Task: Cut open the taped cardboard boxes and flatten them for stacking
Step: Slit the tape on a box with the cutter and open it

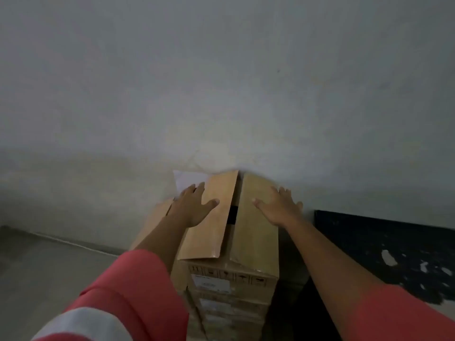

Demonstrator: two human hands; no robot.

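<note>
Brown cardboard box tops the stack at the grey wall. Your left hand lies flat on its left flap, right hand on the right flap, fingers spread. Seam runs away from you, midway between the 2 hands.

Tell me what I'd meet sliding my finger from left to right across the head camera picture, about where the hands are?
Left hand → dark gap between the box flaps → right hand → black patchy strip low on the wall.
</note>
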